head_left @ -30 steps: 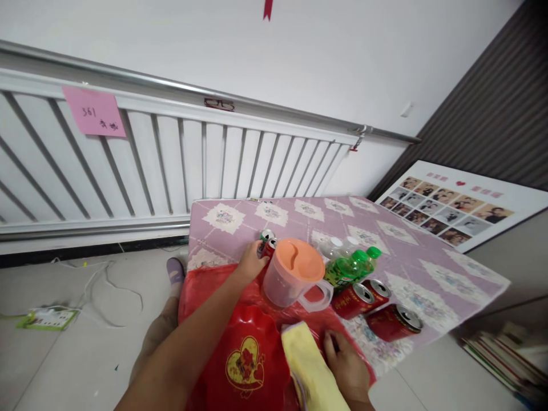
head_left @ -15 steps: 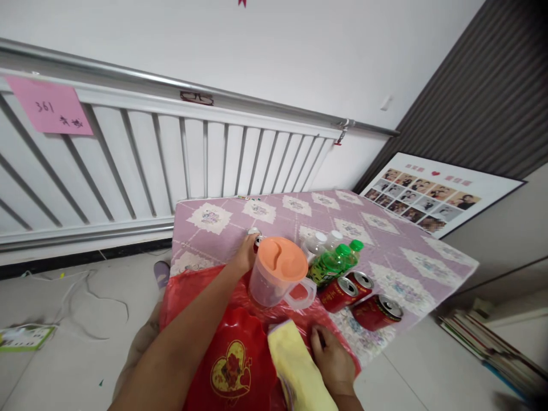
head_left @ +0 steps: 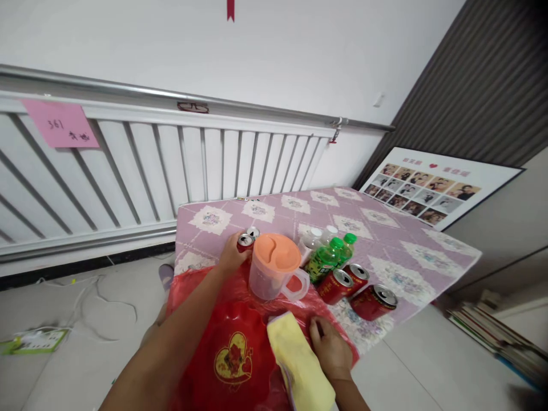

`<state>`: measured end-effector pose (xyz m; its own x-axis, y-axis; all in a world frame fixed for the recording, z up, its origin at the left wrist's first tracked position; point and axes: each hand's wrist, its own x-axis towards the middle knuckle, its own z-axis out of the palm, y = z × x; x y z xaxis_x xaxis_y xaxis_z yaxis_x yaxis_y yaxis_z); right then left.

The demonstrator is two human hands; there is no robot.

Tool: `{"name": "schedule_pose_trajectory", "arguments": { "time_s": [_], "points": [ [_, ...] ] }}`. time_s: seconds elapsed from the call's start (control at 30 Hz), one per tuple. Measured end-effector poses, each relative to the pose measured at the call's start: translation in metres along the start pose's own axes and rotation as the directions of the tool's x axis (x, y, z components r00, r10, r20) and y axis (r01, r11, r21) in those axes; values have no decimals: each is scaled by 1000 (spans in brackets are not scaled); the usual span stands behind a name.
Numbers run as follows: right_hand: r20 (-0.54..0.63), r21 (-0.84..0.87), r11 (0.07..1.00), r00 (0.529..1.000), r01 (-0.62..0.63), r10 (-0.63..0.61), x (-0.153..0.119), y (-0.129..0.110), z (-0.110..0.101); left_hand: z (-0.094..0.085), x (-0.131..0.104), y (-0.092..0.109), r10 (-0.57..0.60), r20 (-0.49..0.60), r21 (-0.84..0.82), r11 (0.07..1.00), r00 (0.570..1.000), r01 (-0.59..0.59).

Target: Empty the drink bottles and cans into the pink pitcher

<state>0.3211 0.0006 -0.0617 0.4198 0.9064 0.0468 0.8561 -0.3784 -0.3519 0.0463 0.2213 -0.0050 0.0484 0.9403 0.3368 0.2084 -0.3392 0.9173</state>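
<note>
Left grip [head_left: 232,256]: closed around the small red can [head_left: 245,245]; the fingers on the far side are hidden from us.
Small red can: standing up on the left side of the bench [head_left: 432,254], just left of the jug [head_left: 263,283]. Another can [head_left: 254,232] is right behind it, and we cannot tell if the two touch.
Squeeze: we should press softly, because the thin side could dent.
Can top: it looks open and we cannot see inside, so we had best hold it straight up.
Jug: its orange lid [head_left: 278,253] is close to our thumb, so small, slow moves are safest.
Left arm [head_left: 184,325]: it reaches over the red tray [head_left: 253,326], so we should lift the elbow a bit.
Right grip [head_left: 331,347]: fingers bent in, resting on the red sheet [head_left: 186,288] beside the yellow cloth [head_left: 297,357]. We cannot tell if it pinches anything.
Bottles [head_left: 326,261] and big red cans [head_left: 372,303]: right of the jug, away from our left grip, so we can let them be.
</note>
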Motion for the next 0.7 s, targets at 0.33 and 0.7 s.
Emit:
{"name": "schedule_pose_trajectory", "arguments": {
  "time_s": [0.33, 0.7],
  "points": [
    [-15, 100, 995, 1000, -18, 19, -3, -8, -5, -72, -67, 55, -106, -65, 13, 994, 992, 107],
    [-105, 485, 874, 991, -22, 83, 3, 3, -3, -92, -178, 87, -175, -105, 28, 984, 979, 179]
  ]
}}
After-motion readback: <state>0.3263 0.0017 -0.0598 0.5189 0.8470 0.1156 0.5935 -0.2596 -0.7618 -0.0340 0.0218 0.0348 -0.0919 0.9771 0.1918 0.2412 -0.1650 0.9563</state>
